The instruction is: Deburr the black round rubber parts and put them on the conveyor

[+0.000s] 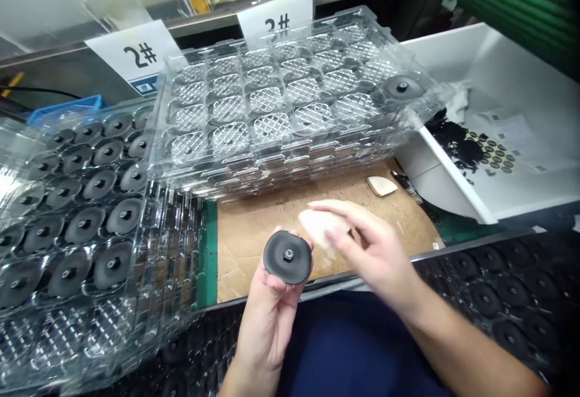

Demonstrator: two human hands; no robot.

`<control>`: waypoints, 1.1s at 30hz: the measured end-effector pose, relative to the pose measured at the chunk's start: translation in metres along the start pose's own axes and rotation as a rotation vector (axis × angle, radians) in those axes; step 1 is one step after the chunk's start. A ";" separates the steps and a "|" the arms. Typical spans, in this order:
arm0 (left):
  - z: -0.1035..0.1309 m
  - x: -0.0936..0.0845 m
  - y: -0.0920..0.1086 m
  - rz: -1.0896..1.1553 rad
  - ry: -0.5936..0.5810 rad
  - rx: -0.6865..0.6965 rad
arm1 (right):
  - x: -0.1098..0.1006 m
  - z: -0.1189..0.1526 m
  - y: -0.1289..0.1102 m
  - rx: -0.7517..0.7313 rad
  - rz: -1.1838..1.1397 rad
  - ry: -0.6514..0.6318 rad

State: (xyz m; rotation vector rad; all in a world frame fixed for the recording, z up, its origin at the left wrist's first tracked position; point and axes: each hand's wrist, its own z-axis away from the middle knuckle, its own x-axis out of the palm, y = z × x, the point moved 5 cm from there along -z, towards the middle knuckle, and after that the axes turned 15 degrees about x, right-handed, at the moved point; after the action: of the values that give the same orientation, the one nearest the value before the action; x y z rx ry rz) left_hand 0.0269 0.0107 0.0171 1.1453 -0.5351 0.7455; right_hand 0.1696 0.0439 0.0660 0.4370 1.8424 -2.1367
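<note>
My left hand (pixel 274 309) is closed round the edge of a black round disc (pixel 294 267) with a small raised hub at its centre. The hub side faces up toward me. Just to the right, my right hand (pixel 369 243) pinches a pale, cream-coloured flat pad (pixel 319 225), blurred by motion, so its exact kind is unclear. The pad is beside the disc, and I cannot tell whether they touch. Behind both hands a similar cream pad (pixel 383 186) lies on the brown cardboard sheet (pixel 254 222).
A stack of clear plastic trays (pixel 267 98) stands behind the cardboard, with one black disc (pixel 402 87) at its right corner. Trays of black discs (pixel 84 225) stand at left. A white bin (pixel 534 113) at right holds black scraps and a sticker sheet (pixel 498 152). Numbered paper signs (pixel 136 52) hang behind.
</note>
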 end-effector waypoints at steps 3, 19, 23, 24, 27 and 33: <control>0.004 -0.003 -0.001 -0.018 -0.037 -0.045 | 0.010 0.014 -0.052 -0.326 0.069 -0.137; 0.012 0.003 0.003 -0.139 -0.059 -0.146 | -0.011 0.027 -0.041 -0.175 0.333 -0.309; 0.012 0.010 0.002 -0.136 -0.064 -0.151 | -0.014 0.019 -0.046 -0.399 0.405 -0.176; 0.012 0.013 0.003 -0.125 -0.081 -0.159 | -0.012 0.016 -0.046 -0.451 0.328 -0.213; 0.016 0.020 0.008 -0.079 -0.156 -0.201 | -0.014 -0.002 -0.030 -0.314 0.046 -0.212; 0.019 0.015 0.008 -0.020 -0.176 -0.259 | -0.005 0.007 0.046 0.236 -0.157 -0.201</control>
State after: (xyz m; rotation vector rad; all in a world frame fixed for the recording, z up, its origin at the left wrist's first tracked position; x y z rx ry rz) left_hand 0.0306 -0.0015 0.0394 0.9775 -0.7445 0.5429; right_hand 0.1925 0.0301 0.0276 0.1222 1.5688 -2.4158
